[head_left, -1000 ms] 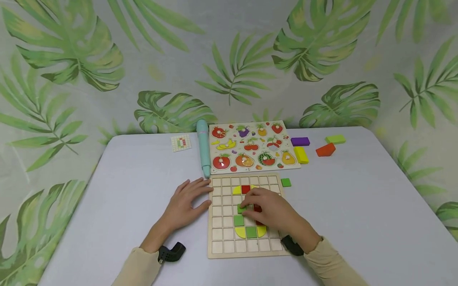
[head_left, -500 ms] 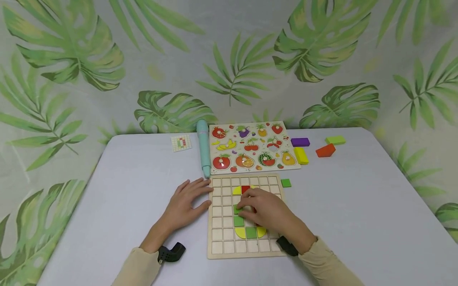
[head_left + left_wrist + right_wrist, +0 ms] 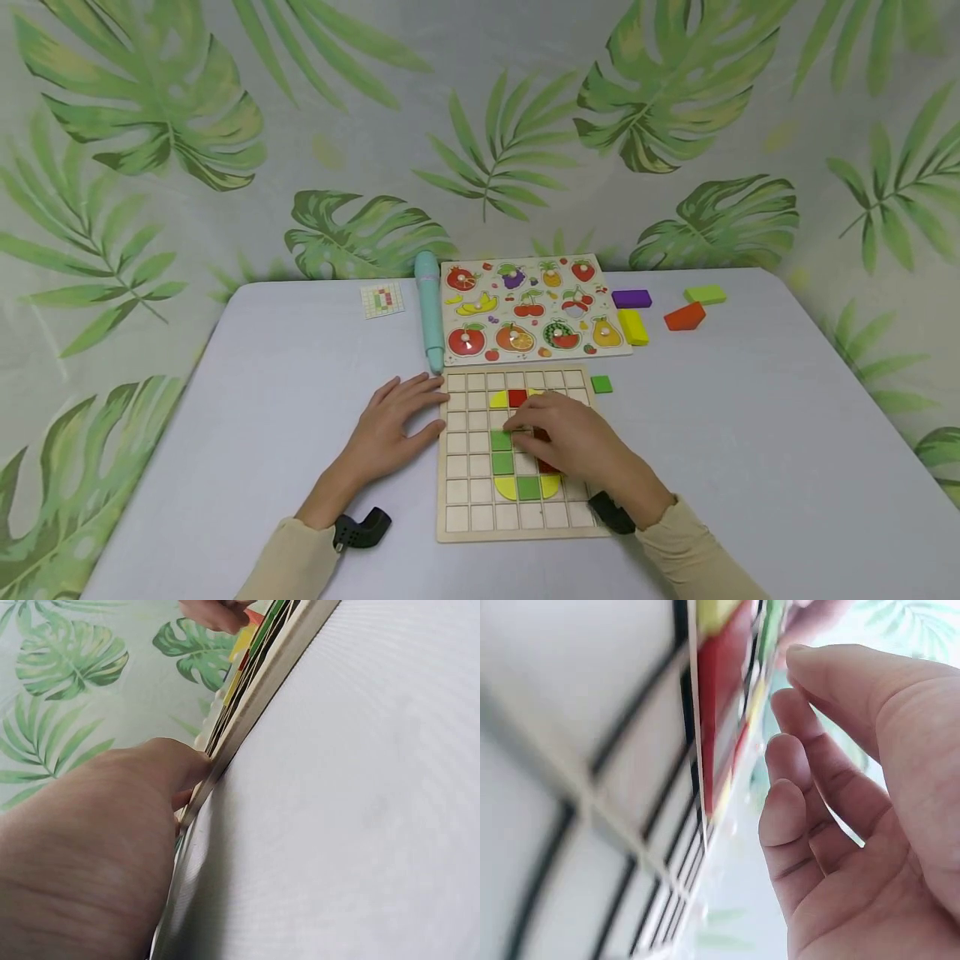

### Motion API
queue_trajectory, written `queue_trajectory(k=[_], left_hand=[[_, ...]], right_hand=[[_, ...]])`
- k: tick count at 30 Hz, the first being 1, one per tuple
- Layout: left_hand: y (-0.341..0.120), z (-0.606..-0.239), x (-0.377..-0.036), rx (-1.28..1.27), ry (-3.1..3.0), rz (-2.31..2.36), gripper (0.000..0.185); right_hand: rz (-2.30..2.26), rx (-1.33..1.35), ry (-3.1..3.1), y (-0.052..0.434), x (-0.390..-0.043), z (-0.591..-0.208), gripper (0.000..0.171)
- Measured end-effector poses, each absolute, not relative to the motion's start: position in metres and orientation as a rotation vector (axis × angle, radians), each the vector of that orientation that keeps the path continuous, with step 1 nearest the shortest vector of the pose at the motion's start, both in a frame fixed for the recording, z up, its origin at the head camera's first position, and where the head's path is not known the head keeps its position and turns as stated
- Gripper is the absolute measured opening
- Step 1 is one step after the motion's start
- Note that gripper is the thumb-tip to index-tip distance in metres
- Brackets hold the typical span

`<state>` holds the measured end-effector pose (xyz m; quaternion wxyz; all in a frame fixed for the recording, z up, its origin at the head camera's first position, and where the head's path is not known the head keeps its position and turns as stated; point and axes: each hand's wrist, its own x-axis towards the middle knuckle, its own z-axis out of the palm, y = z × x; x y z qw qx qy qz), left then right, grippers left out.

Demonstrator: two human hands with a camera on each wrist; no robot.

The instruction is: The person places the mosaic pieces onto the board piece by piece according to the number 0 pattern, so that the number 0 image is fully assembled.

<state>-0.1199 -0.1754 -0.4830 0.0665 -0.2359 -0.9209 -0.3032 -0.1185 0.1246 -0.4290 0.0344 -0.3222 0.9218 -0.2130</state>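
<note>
A wooden grid board [image 3: 457,492] lies on the table, partly filled with coloured tiles. My left hand [image 3: 393,427] rests flat beside it, fingertips at the board's left edge [image 3: 262,686]. My right hand [image 3: 573,437] hovers over the board's middle, fingers loosely bent, with nothing between thumb and fingertips in the right wrist view. Just left of those fingertips, a green square tile [image 3: 500,441] sits in a cell above another green tile [image 3: 502,463]. Lower down, a third green tile [image 3: 528,487] lies between yellow rounded pieces [image 3: 506,488]. Red tiles [image 3: 720,697] are partly hidden under my right hand.
A loose green tile [image 3: 602,384] lies right of the board. Behind are a fruit peg puzzle [image 3: 487,321], a teal tube-shaped case [image 3: 429,308] and a small pattern card [image 3: 382,299]. Purple [image 3: 632,298], yellow [image 3: 633,327], red [image 3: 685,317] and lime [image 3: 705,294] blocks lie back right.
My right hand shifted left with a green tile, set it in the cell above the other green one, let go and drew back slightly right. The left hand stayed in place.
</note>
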Motion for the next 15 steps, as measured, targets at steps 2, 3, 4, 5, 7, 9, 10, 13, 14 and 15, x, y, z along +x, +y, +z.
queue_trajectory(k=[2,3,4,5,7,9,10,13,14,15], left_hand=[[-0.175,-0.483,-0.12,-0.714,-2.773,-0.916,0.041],[-0.175,-0.483,-0.12,-0.714,-2.773,-0.916,0.04],[-0.175,-0.483,-0.12,-0.715,-2.772,-0.917,0.04],[-0.175,-0.483,-0.12,-0.714,-2.772,-0.917,0.04],[-0.175,-0.482,-0.12,-0.712,-2.773,-0.917,0.04],[-0.175,-0.482,-0.12,-0.71,-2.774,-0.916,0.04],[-0.175,-0.482,-0.12,-0.709,-2.774,-0.916,0.04],[-0.175,-0.482,-0.12,-0.71,-2.771,-0.911,0.041],[-0.175,-0.483,-0.12,-0.711,-2.772,-0.911,0.041],[-0.175,-0.483,-0.12,-0.712,-2.772,-0.911,0.041]], right_hand=[[-0.655,-0.952,2.863,0.132,-0.121,-0.428,0.016],[-0.666,-0.933,2.874,0.136,-0.123,-0.428,0.016],[-0.677,-0.904,2.881,0.14,-0.126,-0.428,0.017],[-0.692,-0.883,2.89,0.144,-0.128,-0.427,0.017],[-0.716,-0.848,2.903,0.153,-0.132,-0.425,0.02],[-0.754,-0.803,2.911,0.161,-0.136,-0.423,0.022],[-0.77,-0.778,2.917,0.165,-0.138,-0.422,0.023],[-0.811,-0.707,2.934,0.177,-0.142,-0.419,0.026],[-0.82,-0.684,2.941,0.18,-0.144,-0.419,0.027],[-0.826,-0.662,2.949,0.184,-0.145,-0.419,0.028]])
